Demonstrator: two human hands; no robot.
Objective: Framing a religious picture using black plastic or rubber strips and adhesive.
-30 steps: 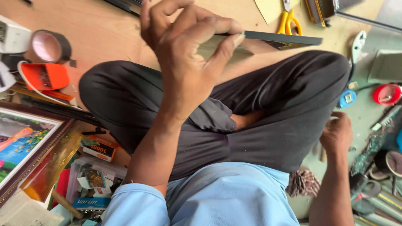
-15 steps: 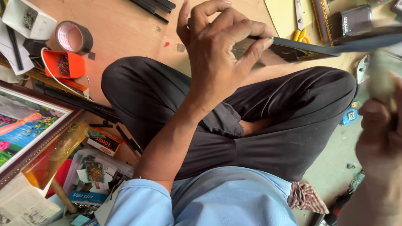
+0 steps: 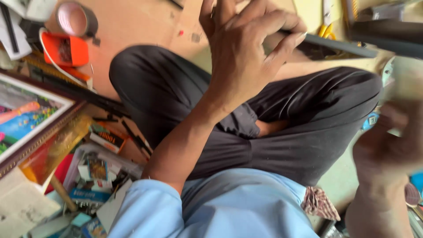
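Note:
My left hand (image 3: pixel 246 57) is raised over my crossed legs in dark trousers (image 3: pixel 282 128). Its fingers and thumb pinch one end of a long dark flat strip (image 3: pixel 339 45), which runs off to the right above my knee. At the right edge my right hand (image 3: pixel 387 141) is lifted and badly blurred. Its fingers look curled, but I cannot tell whether it holds anything. A pale greenish smear shows just above it.
A roll of tape (image 3: pixel 75 20) and an orange box (image 3: pixel 64 48) lie at the upper left on a brown board. A framed colourful picture (image 3: pixel 26 114) leans at the left, with small boxes and clutter (image 3: pixel 97 167) below it. Yellow-handled pliers (image 3: pixel 326 28) lie at top right. A patterned cloth (image 3: pixel 319 202) lies by my hip.
My right hand has risen from down by my knee to mid-height at the right edge, moving fast. The left hand keeps its hold on the dark strip, and the view has closed in.

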